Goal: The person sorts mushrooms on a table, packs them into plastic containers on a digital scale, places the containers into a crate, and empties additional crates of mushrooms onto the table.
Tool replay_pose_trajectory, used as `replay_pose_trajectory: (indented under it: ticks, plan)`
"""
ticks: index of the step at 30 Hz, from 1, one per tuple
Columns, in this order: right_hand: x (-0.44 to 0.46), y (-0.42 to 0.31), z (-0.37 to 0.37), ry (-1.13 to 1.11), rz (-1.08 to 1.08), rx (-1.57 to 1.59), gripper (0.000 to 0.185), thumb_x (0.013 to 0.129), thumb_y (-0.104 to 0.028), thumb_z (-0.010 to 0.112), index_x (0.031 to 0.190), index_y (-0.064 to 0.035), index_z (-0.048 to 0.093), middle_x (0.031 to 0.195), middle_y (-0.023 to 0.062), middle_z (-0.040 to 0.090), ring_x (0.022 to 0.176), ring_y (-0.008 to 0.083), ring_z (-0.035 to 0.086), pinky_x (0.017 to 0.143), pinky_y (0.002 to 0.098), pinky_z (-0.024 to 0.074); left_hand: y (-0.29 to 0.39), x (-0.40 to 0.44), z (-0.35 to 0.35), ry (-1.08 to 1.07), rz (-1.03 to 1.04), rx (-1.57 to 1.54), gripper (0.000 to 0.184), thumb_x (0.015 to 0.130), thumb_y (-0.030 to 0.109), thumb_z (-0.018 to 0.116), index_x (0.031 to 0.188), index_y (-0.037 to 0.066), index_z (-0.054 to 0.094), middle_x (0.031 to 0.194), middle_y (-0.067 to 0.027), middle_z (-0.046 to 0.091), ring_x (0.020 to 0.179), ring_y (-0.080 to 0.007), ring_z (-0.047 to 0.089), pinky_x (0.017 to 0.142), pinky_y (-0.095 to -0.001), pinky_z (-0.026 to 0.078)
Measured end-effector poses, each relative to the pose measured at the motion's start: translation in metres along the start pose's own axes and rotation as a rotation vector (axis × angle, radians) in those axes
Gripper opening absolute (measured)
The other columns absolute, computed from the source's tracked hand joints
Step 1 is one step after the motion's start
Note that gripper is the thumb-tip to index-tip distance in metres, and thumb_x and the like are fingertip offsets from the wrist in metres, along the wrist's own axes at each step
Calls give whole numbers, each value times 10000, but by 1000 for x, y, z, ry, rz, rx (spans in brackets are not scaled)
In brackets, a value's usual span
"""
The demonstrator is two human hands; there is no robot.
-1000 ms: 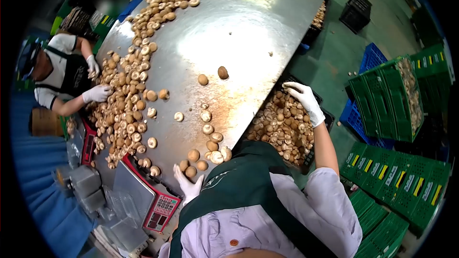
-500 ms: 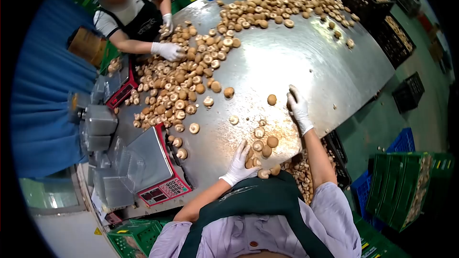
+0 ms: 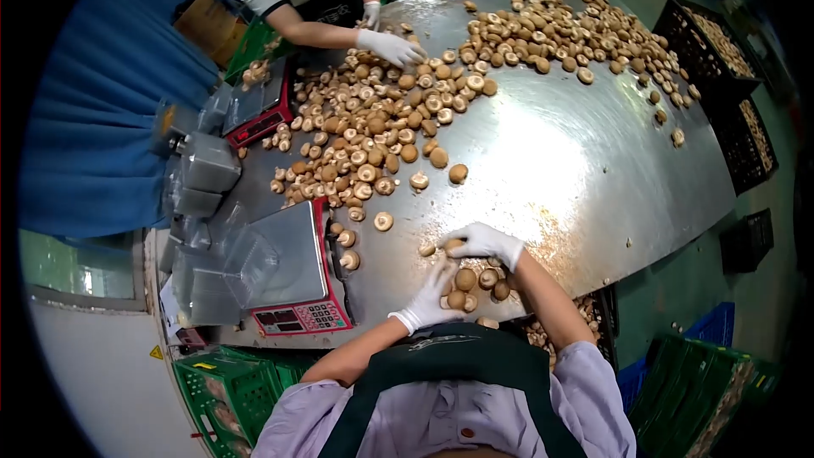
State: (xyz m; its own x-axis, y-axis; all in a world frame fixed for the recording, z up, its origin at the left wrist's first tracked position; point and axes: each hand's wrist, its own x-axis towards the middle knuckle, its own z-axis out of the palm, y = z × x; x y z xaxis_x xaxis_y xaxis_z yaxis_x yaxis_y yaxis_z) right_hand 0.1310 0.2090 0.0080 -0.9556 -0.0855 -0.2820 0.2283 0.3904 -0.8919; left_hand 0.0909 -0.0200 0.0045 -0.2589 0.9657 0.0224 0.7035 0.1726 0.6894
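Observation:
Both gloved hands surround a small group of brown-capped mushrooms (image 3: 465, 279) on the metal table, close to my apron. My left hand (image 3: 431, 297) lies along the group's left side, its fingers stretched out and touching the nearest caps. From the right, my right hand (image 3: 485, 242) reaches across the far side of the group with extended fingers. One mushroom (image 3: 455, 247) shows beside its fingertips, and others lie partly under the palm. Neither hand is closed round a mushroom. Just beyond the right fingertips is a small mushroom (image 3: 426, 250).
A large mushroom pile (image 3: 373, 119) covers the table's left part; another (image 3: 560, 30) lies at the back. A red-edged scale (image 3: 309, 315) with clear plastic boxes (image 3: 212, 284) stands left. Across the table, a co-worker's gloved hand (image 3: 392, 47) touches the pile. Black crates (image 3: 708, 42) stand right.
My right hand has swept left and nearer, from the table's right side to the small group. Loose mushrooms are now gathered between my hands. The camera view has shifted.

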Motion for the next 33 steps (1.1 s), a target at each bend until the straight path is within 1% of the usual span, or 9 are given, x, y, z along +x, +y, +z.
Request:
replay_pose_trajectory:
  ticks: [5, 8, 13, 18, 22, 27, 28, 29, 33]
  plan:
    - [-77, -3, -9, -80, 182, 288, 339, 849, -238, 635, 1153, -90, 633, 1007, 71, 677, 927, 150, 605, 837, 277, 475, -3, 11, 11, -141, 276, -27, 877, 684, 422, 765, 1380, 75, 359, 1414, -231, 280, 1317, -429, 263, 1076, -499, 253]
    - [-125, -1, -3, 31, 234, 549, 298, 869, -158, 605, 1131, -17, 623, 952, 60, 671, 893, 129, 588, 798, 257, 469, 5, 26, 29, -198, 577, 202, 784, 702, 436, 699, 1386, 220, 382, 1439, -144, 303, 1274, -379, 341, 1037, -498, 294]
    - [-200, 34, 20, 219, 325, 530, 276, 841, -113, 622, 1090, 5, 639, 976, 51, 663, 899, 121, 577, 805, 268, 467, 55, 55, 56, -225, 690, 72, 695, 737, 510, 653, 1324, 190, 462, 1470, -120, 293, 1203, -357, 430, 933, -472, 424]
    - [-276, 73, 36, 90, 619, 536, 250, 786, -100, 667, 1014, 1, 684, 785, 57, 689, 616, 112, 595, 622, 251, 496, 106, 75, 107, -538, 920, -13, 596, 683, 401, 709, 1162, 90, 540, 1366, -140, 386, 1021, -306, 511, 777, -441, 482]
    - [-317, 72, 42, 242, 719, 208, 214, 768, -101, 658, 949, 9, 694, 761, 78, 689, 670, 139, 618, 625, 276, 494, 125, 73, 121, -456, 1096, -145, 391, 743, 288, 659, 1056, 72, 569, 1315, -146, 436, 978, -328, 523, 748, -428, 481]
    - [-294, 7, 31, 720, 522, 270, 207, 794, -63, 628, 967, 47, 655, 822, 80, 684, 746, 105, 597, 691, 254, 473, 100, 76, 62, -51, 766, -193, 210, 846, 217, 567, 961, 49, 616, 1164, -117, 580, 940, -245, 595, 734, -342, 531]
    - [-285, 16, 32, 790, 486, 211, 193, 800, -62, 624, 964, 33, 660, 870, 86, 681, 765, 138, 613, 723, 260, 477, 94, 73, 35, -146, 527, -178, 200, 844, 202, 566, 956, 46, 620, 1100, -97, 619, 872, -234, 625, 709, -303, 547]
    - [-271, 18, 32, 833, 450, 115, 201, 797, -70, 629, 975, 20, 660, 929, 101, 674, 825, 172, 618, 762, 276, 477, 55, 72, 55, 223, 668, -76, 169, 838, 172, 566, 945, 56, 629, 1065, -103, 635, 841, -228, 638, 698, -298, 548]
    - [-185, 5, 46, 914, 332, -313, 406, 755, -232, 687, 1113, -54, 619, 1236, 166, 541, 1114, 313, 512, 945, 413, 401, 11, 39, -25, 508, 223, 122, 178, 786, 96, 603, 950, 32, 632, 1069, -156, 619, 894, -267, 625, 739, -338, 529]
